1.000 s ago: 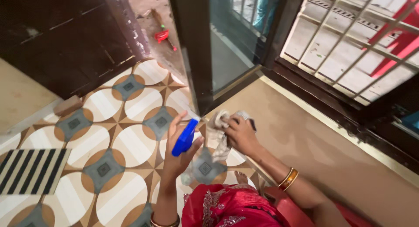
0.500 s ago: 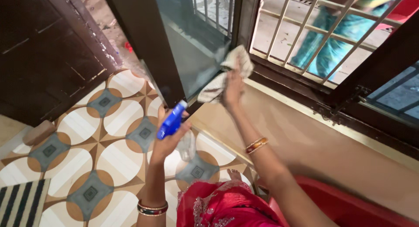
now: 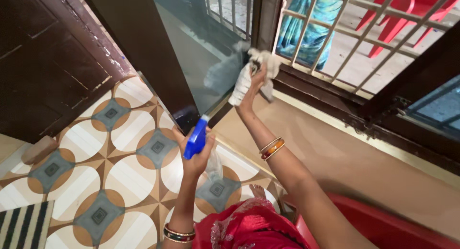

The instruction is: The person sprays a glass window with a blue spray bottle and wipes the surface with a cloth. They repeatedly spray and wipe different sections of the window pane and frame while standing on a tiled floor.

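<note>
My left hand grips a spray bottle with a blue trigger head and a clear body hanging below my palm. It is held low over the patterned floor, near the bottom corner of the glass window pane. My right hand reaches up and forward, closed on a crumpled white cloth pressed near the pane's right edge by the dark window frame. Bangles circle both wrists.
A beige ledge runs under the barred window grille. A person in blue-green clothing and red plastic chairs are outside. A dark wooden door stands at left. A red seat edge is below me. A striped mat lies bottom left.
My right hand has risen with the cloth from the ledge up to the glass pane's edge. My left hand with the spray bottle has stayed low, and my view has tilted upward.
</note>
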